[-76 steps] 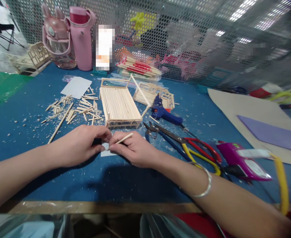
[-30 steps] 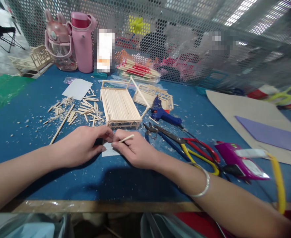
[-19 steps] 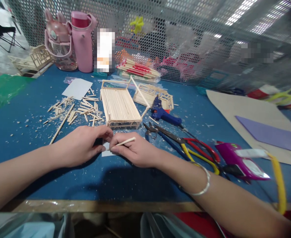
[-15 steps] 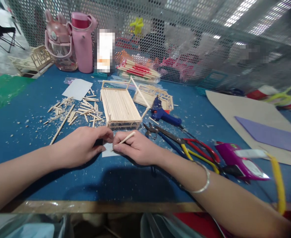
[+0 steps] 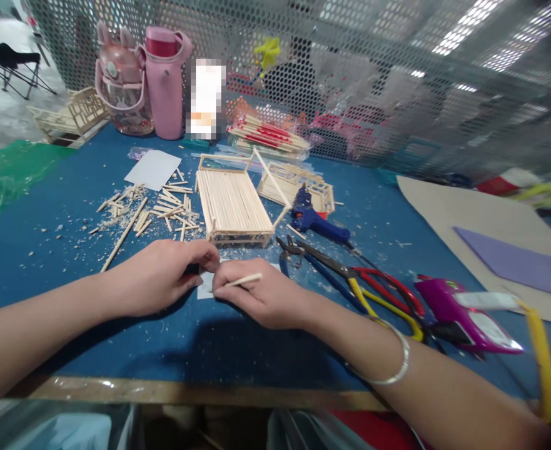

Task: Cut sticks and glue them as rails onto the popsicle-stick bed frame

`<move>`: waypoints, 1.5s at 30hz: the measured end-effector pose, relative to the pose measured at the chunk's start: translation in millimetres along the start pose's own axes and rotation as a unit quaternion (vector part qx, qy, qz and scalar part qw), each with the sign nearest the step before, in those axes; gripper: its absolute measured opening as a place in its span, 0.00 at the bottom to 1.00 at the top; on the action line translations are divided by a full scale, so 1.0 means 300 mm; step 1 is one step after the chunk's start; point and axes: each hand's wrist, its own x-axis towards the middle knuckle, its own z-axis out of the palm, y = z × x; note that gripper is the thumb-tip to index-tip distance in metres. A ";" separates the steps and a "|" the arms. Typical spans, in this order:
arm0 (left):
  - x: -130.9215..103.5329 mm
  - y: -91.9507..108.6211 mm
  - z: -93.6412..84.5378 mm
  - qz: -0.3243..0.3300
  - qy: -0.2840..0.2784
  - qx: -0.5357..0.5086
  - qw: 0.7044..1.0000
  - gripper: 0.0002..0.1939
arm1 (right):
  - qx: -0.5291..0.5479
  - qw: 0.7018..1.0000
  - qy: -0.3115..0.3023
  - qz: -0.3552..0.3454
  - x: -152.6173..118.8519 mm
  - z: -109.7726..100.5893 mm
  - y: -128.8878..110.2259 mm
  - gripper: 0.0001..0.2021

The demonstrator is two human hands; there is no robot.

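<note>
Gripping thin wooden stick [image 5: 244, 280] in R hand [image 5: 268, 297], over small white paper [image 5: 204, 290] on blue worktop [image 5: 92, 353]; curling L hand [image 5: 165, 275] at paper's L edge, can't tell if holding it. Just beyond, have slatted stick model [image 5: 232, 203], w/ glue gun [image 5: 322, 225] to R & cut stick bits [image 5: 141, 220] to L.

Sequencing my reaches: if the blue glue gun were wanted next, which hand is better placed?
Probably the right hand: it is nearer the blue glue gun, ahead and to its right. It holds a pale stick, though. The left hand seems to hold no stick but is farther off.
</note>
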 end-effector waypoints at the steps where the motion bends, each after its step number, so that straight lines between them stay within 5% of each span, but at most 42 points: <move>1: 0.000 0.001 0.000 -0.002 0.000 0.001 1.000 0.14 | -0.003 1.000 0.015 0.006 -0.001 0.001 -0.001 0.08; 14: 0.004 0.013 -0.002 -0.001 0.030 0.047 0.998 0.09 | 0.045 0.992 0.092 0.075 0.021 0.006 0.013 0.07; 21: -0.006 -0.003 -0.017 0.012 0.001 0.084 0.996 0.13 | -0.052 0.996 0.071 -0.026 -0.002 0.003 0.025 0.06; 31: -0.010 0.015 -0.021 0.000 -0.003 0.091 0.996 0.17 | -0.031 0.998 0.048 0.035 0.016 -0.023 0.002 0.05; 35: -0.010 0.010 -0.013 0.001 0.005 0.085 0.996 0.21 | -0.105 0.994 -0.004 0.007 0.032 -0.021 -0.022 0.08; 41: -0.013 0.000 -0.004 -0.007 0.019 0.084 0.996 0.26 | -0.162 0.985 0.058 -0.028 0.043 0.024 -0.003 0.09; 45: -0.013 -0.004 0.002 -0.008 0.025 0.076 0.997 0.30 | -0.191 0.979 0.021 -0.063 0.041 0.041 0.010 0.11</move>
